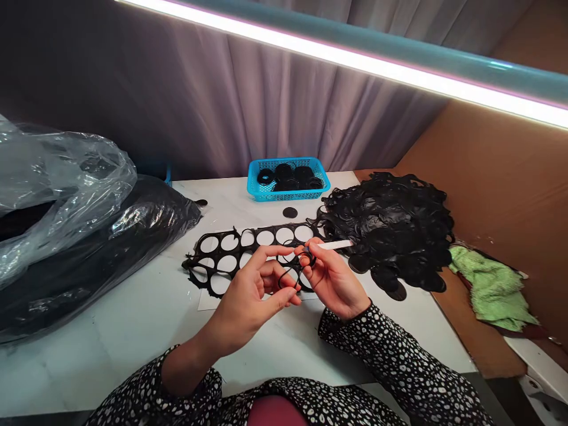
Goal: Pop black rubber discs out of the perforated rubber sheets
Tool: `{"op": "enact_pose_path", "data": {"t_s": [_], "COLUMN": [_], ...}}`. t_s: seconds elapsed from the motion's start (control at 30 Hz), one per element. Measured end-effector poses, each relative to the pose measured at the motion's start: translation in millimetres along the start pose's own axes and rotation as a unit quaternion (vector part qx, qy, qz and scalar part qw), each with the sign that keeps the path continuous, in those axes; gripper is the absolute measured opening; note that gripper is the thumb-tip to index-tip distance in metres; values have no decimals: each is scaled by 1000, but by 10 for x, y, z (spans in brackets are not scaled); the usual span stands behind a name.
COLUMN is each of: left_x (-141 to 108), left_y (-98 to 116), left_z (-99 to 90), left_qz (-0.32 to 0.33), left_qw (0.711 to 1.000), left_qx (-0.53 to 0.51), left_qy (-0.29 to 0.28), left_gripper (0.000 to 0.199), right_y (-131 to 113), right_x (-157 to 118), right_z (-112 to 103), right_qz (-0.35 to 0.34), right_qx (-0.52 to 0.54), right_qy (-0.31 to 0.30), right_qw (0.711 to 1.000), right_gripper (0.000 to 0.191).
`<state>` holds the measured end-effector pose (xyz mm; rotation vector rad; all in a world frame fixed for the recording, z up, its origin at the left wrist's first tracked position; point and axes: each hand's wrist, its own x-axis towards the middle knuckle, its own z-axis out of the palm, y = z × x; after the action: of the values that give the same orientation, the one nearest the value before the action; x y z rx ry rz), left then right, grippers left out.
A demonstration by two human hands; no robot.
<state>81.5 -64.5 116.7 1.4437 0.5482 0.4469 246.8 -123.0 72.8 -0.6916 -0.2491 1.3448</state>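
Note:
Above the table, my left hand (248, 293) pinches a thin black ring (281, 276) between thumb and fingers. Close beside it, my right hand (335, 278) is closed around several black rings (309, 258) bunched at its fingertips. A white flat stick (336, 244), perhaps a blade handle, also sticks out of that hand to the right; its other end is hidden by the fingers. Beneath both hands lies a black sheet with rows of round holes (216, 259), its edges ragged, partly covered by my hands.
A blue basket (252, 190) at the back holds black rings. One black disc (290, 212) lies before it. To the right spreads a heap of black sheets (390, 219), with a green cloth (492, 290) beyond. A large plastic bag (89, 236) fills the left. A lit tube (355, 59) crosses above.

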Motion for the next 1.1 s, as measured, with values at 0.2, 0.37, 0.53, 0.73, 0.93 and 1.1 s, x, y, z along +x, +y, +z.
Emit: {"op": "enact_pose_path", "data": {"t_s": [0.2, 0.37, 0.53, 0.73, 0.93, 1.1], "left_x": [-10, -39, -27, -19, 51, 151], "left_y": [25, 50, 46, -114, -257, -251], "left_z": [12, 26, 34, -64, -363, -436], "left_qz": [10, 6, 2, -47, -124, -177], "left_qw": [999, 999, 1000, 999, 989, 972], "left_qx": [36, 44, 29, 4, 10, -39], "left_qy": [-14, -12, 2, 10, 82, 153], "left_gripper": [45, 47, 43, 17, 39, 46], "right_y": [13, 19, 53, 124, -255, -472], "right_x": [2, 4, 16, 131, 195, 11], "right_z": [-4, -17, -21, -47, -343, -610], "right_qz": [-8, -4, 1, 56, -35, 51], "right_qx": [-3, -11, -30, -94, -164, -315], "right_qy": [-14, -27, -47, -93, -36, -103], "right_qw": [1000, 1000, 998, 990, 985, 942], "right_gripper": [16, 16, 16, 29, 37, 31]}}
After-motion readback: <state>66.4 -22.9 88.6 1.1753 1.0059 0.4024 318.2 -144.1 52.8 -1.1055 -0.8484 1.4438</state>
